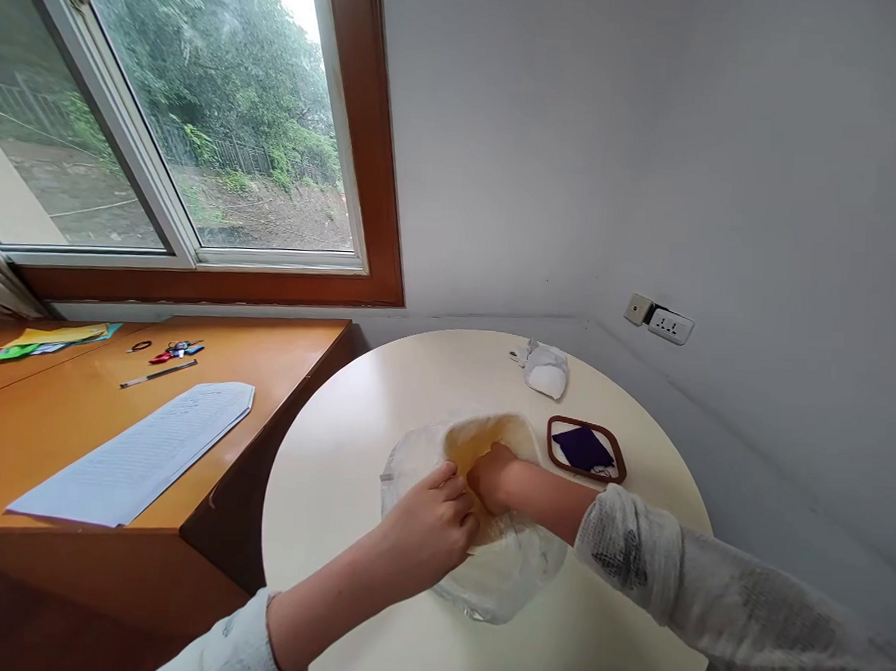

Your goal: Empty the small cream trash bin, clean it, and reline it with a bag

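The left hand [430, 523] curls at the container's [516, 434] near-left rim, mid-table; the right hand [496, 480] reaches inside — whether either pinches anything, I cannot tell. Apparently clear plastic [502, 584] is being settled — next calls for steadying the rim.

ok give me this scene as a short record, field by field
left hand: fingers curled at the near-left edge of an open container; grip hidden
right hand: reaching into the container
container: yellowish inside, clear plastic spread around it
surface: round cream table
right side of table: brown rounded frame with dark purple cloth
far edge of table: crumpled white item, identity unclear
desk, left: papers, pen
wall, right: socket plate
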The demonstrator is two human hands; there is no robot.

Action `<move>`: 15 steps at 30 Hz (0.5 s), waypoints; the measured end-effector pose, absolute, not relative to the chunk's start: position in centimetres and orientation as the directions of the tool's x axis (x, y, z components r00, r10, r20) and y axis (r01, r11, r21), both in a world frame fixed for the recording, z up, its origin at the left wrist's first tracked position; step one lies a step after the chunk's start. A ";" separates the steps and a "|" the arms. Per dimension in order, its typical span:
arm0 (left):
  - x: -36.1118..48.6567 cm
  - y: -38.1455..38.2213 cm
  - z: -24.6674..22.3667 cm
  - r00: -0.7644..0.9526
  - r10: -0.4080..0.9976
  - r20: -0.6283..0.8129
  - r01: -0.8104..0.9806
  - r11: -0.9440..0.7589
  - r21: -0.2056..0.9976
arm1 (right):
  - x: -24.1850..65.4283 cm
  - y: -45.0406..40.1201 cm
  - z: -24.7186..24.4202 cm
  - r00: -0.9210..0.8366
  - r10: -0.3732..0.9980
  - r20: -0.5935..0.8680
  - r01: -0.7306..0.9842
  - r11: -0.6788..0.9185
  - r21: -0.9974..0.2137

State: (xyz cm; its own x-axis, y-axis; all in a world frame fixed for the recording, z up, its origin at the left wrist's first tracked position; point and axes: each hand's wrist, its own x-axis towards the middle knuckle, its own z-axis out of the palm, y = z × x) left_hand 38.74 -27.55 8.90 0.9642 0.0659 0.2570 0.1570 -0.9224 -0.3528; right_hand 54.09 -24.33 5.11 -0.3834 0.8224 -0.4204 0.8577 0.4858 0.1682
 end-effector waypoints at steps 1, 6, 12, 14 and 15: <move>38.8 -27.6 8.9 0.966 0.057 0.253 0.148 -0.923 -0.356 | 54.1 -24.4 5.3 -0.368 0.816 -0.446 0.861 0.480 0.169; 38.6 -27.5 9.0 0.960 0.055 0.276 0.148 -0.933 -0.329 | 53.8 -24.5 6.5 -0.373 0.807 -0.457 0.861 0.485 0.153; 38.5 -27.1 9.0 0.954 0.036 0.299 0.134 -0.940 -0.314 | 53.6 -24.0 7.7 -0.401 0.863 -0.306 0.872 0.462 0.161; 38.5 -27.0 9.0 0.954 0.029 0.299 0.128 -0.940 -0.316 | 53.8 -23.8 7.6 -0.409 0.881 -0.238 0.878 0.451 0.162; 38.6 -27.0 9.0 0.954 0.023 0.299 0.122 -0.941 -0.316 | 54.0 -23.7 7.4 -0.415 0.885 -0.212 0.879 0.450 0.157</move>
